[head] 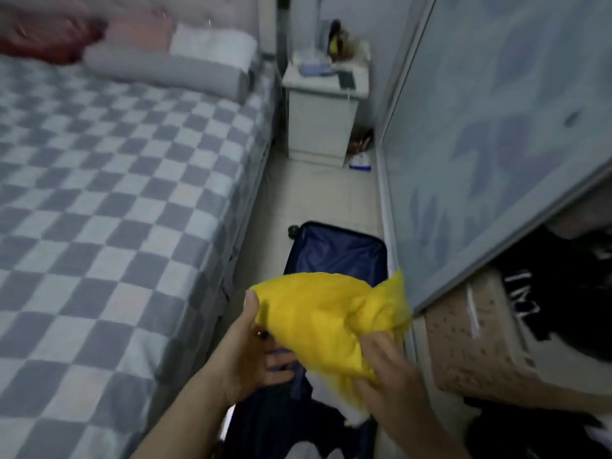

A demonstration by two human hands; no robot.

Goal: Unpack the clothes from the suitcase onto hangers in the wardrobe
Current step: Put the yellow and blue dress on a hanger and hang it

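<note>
A bunched yellow garment (326, 313) hangs in the air above the open dark blue suitcase (334, 250), which lies on the floor between bed and wardrobe. My left hand (251, 346) grips the garment's left edge, thumb on top. My right hand (390, 369) clutches its lower right part. White and dark clothes (318, 389) lie in the near half of the suitcase. The wardrobe (496, 154) stands on the right, its patterned sliding door partly open, with dark clothes (563, 293) inside. No hanger is in sight.
A bed (109, 200) with a checked cover fills the left side. A white nightstand (323, 107) stands at the far end of the narrow tiled aisle. A speckled brown box (477, 342) sits in the wardrobe opening, beside my right hand.
</note>
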